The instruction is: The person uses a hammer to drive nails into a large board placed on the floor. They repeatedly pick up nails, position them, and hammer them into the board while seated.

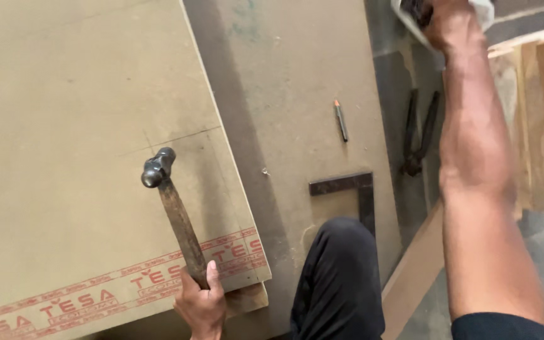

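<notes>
a hammer (170,213) is gripped by the left hand (201,306) over an unnailed board (70,157), while a white packet (483,12) is reached by the right hand (449,24), its fingers' state unclear.

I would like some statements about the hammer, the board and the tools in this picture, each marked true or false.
1. The left hand holds a hammer by its wooden handle. True.
2. The hammer head points down to the floor. False: it is raised over the brown board.
3. A pencil lies beside the board. True.
4. The right hand rests on the metal square. False: it is stretched far forward, at something pale.
5. Dark pincers lie near the right forearm. True.
</notes>
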